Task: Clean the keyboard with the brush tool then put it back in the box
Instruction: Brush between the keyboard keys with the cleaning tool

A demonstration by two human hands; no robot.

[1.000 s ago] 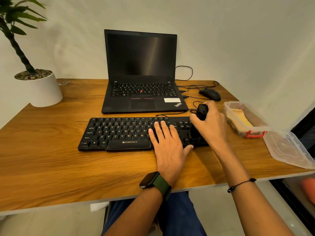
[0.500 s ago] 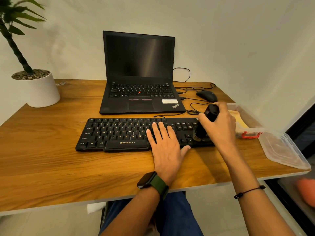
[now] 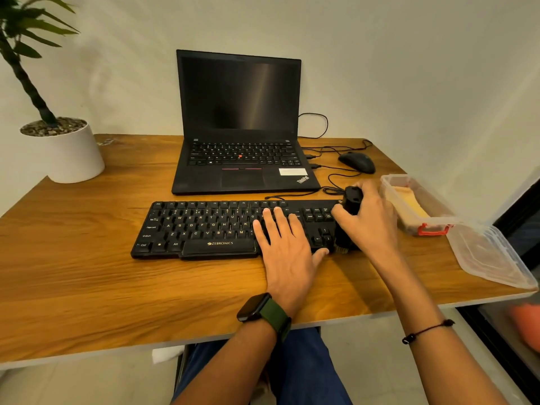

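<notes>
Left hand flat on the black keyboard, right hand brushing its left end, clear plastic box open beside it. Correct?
One slip: the head view shows the right hand working the black brush tool at the right end of the black keyboard, not the left. The left hand and open clear plastic box are as stated.

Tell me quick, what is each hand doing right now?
Left hand: open, flat on the keyboard, holding nothing.
Right hand: closed around the black brush tool, its bristles on the keyboard's right end.

"ZEBRONICS", keyboard; "ThinkPad", laptop
</notes>
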